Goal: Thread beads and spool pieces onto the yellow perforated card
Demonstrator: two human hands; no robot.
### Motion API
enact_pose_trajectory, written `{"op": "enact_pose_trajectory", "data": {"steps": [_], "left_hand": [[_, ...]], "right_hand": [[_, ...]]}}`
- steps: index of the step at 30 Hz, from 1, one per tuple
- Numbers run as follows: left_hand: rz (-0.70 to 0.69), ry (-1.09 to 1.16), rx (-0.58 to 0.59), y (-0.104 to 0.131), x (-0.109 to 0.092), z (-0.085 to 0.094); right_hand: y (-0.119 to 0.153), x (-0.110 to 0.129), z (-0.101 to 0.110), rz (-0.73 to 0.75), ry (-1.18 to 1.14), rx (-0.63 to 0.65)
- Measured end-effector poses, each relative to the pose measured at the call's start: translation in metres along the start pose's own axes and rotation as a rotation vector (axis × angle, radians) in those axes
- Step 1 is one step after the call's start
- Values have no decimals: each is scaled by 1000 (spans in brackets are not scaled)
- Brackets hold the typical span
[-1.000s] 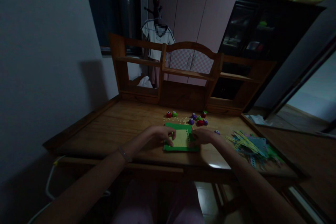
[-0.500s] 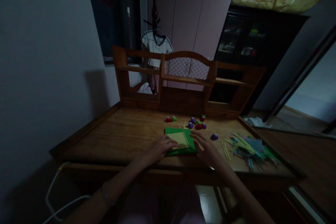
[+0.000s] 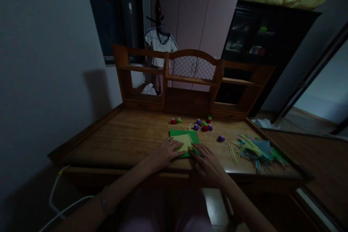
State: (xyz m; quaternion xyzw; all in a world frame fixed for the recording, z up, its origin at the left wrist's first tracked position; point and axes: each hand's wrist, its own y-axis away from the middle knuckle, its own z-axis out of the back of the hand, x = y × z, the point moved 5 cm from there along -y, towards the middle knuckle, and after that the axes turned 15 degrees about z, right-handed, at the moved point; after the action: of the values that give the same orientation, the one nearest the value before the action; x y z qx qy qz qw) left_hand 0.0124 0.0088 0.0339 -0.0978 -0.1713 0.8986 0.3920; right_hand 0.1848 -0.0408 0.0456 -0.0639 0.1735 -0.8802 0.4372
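A pale yellow sheet (image 3: 185,140) with a row of notches along its right edge lies on a larger green sheet (image 3: 194,136) near the front of the desk. My left hand (image 3: 167,149) lies flat on the yellow sheet's left part, fingers stretched out and pointing right. My right hand (image 3: 207,157) touches the lower right corner of the sheets, its fingers extended over the notched edge. Its thumb is hard to make out. Behind the sheets, several small punches with eye-like dots stand, among them a red punch (image 3: 173,121) and a purple punch (image 3: 196,127).
Small pale paper bits (image 3: 187,127) are scattered beyond the sheets. One purple punch (image 3: 221,138) sits apart at the right. Farther right lies a heap of punched paper strips (image 3: 252,148), with a single yellow strip (image 3: 232,153) beside it. A wooden shelf unit (image 3: 190,78) closes the desk's back.
My right hand has come down and left from above the green sheet's right side onto the sheets' lower right corner. My left hand stays on the yellow sheet. The view shifted slightly.
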Motion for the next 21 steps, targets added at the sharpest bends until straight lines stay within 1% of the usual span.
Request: {"op": "enact_pose_trajectory", "data": {"steps": [8, 13, 17, 19, 21], "left_hand": [[72, 51, 51, 15, 2, 22], [101, 56, 71, 25, 6, 27], [111, 94, 35, 35, 7, 31], [126, 153, -1, 38, 7, 33], [212, 255, -71, 35, 8, 35]], "right_hand": [[16, -18, 11, -1, -14, 53], [23, -22, 6, -50, -62, 33], [26, -22, 4, -89, -173, -47], [26, -26, 9, -137, -282, -142], [22, -34, 15, -202, -380, -259]]}}
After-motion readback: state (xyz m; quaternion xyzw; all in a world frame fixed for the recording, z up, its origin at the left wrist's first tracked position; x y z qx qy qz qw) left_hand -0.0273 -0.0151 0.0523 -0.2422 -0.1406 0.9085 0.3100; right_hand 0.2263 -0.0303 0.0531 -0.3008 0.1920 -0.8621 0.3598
